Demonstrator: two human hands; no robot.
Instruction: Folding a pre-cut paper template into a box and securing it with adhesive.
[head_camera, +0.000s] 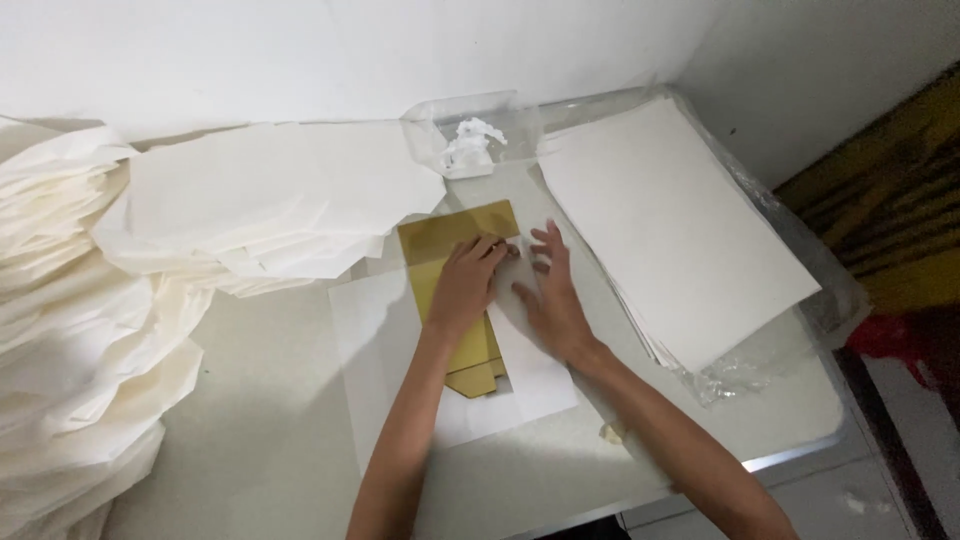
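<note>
Taking the gold card (452, 240) as the landmark: far to its left, crumpled cream tissue sheets (70, 330) lie heaped, and a flatter pile of white sheets (270, 205) overlaps its upper left corner. The left hand (468, 285) rests flat on the card, fingers curled lightly over its top edge, pinching nothing that I can make out. Just right of it the right hand (552, 292) presses spread fingers on the thin white sheet (530, 375) partly covering the card. Further right sits a stack of white paper (670, 225). The thin sheet could crease or tear if the palms slide unevenly
</note>
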